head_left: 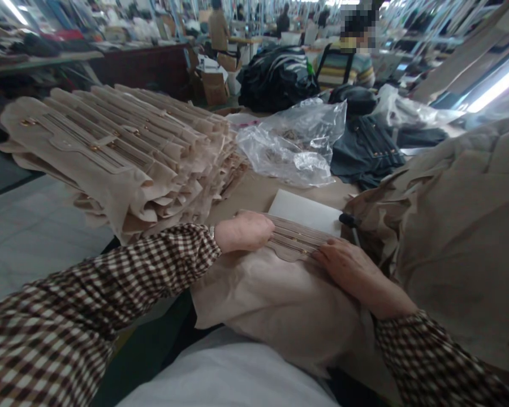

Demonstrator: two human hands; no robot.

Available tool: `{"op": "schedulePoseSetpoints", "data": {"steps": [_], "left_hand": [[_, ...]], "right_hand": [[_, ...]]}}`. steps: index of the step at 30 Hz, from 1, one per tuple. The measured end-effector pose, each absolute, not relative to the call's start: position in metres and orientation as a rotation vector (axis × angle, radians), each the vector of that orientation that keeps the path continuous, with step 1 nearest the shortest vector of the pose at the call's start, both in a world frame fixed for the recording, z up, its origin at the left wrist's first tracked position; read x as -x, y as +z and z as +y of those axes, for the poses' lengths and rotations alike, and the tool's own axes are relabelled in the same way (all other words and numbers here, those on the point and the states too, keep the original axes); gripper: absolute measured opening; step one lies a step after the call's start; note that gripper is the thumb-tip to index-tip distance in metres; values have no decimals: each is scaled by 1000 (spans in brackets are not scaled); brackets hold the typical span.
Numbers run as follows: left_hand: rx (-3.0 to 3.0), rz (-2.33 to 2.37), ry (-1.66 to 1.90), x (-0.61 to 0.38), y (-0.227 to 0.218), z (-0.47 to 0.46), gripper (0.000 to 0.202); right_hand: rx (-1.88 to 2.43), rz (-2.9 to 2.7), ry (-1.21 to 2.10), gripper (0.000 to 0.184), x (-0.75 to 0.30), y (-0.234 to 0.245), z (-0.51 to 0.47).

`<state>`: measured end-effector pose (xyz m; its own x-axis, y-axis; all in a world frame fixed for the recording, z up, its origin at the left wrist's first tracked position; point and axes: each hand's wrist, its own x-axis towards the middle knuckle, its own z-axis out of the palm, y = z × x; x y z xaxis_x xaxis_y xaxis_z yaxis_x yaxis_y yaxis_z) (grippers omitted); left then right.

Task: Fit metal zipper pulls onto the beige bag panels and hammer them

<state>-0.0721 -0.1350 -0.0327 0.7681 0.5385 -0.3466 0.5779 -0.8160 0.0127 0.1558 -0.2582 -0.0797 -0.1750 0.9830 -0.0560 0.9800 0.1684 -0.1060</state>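
Left hand [244, 232] curled, right hand [356, 274] flat, palms down.

The beige cloth heap [458, 237] at the right runs off the edge. Small things in the clear bag [297, 147], upper middle, are too blurry to tell. The left grip [244, 230] hides its fingertips.

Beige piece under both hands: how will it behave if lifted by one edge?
Probably floppy: the beige piece drapes off the table edge in folds. Likely light; cloth looks thin. The ribbed band between left hand and right hand may be stiffer.
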Motion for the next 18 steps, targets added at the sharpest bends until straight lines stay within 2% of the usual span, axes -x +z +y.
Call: {"op": "schedulePoseSetpoints", "data": {"steps": [3,6,9,12,14,18], "left_hand": [[-2935,899,-414,72,-28,-146,27],[-3195,874,-158,68,-31,-172,26],[-3261,618,60,64,-55,-195,29],[-3272,559,119,63,-88,-202,40],[-3280,543,232,66,-105,-199,40],[-3284,537,443,66,-121,-187,41]], "right_hand": [[2081,-2415,230,33,-151,-72,-252],[2143,-2407,270,34,-141,-64,-250],[2201,-2362,260,31,-132,-57,-254],[2237,-2261,196,21,-143,-47,-269],[2159,-2086,69,17,-167,-37,-291],[2108,-1550,-353,22,-251,-19,-354]]}}
